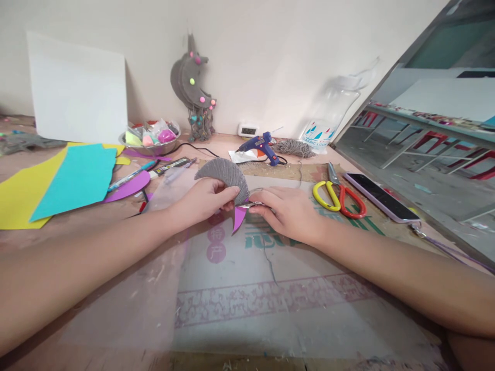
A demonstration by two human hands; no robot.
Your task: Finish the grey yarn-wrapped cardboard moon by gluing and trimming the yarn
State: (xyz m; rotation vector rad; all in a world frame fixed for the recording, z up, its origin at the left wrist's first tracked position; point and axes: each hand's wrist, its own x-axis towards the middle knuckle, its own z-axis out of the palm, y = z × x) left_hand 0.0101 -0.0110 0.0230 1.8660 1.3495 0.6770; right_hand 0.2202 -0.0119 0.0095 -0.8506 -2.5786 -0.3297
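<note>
In my left hand [214, 198] is a purple crescent cutout, most of it wrapped in grey yarn [226, 172]. Its bare purple tip [240, 217] points down towards me. Fingers and thumb of my left hand close on the wrapped part. My right hand [288, 208] is pinched close beside the edge of the wrapping, on grey yarn; its fingers partly hide the strand. A loose grey strand [269, 260] trails below onto the translucent sheet [216, 314] that covers the work surface.
Scissors [335, 195] and a phone [381, 196] lie to the right. A glue gun [260, 147], a yarn bundle [294, 148] and a plastic jar [320, 121] stand behind. At left are coloured sheets [73, 180], markers [131, 175] and a bowl [154, 148]. A decorated crescent [189, 82] hangs on the wall.
</note>
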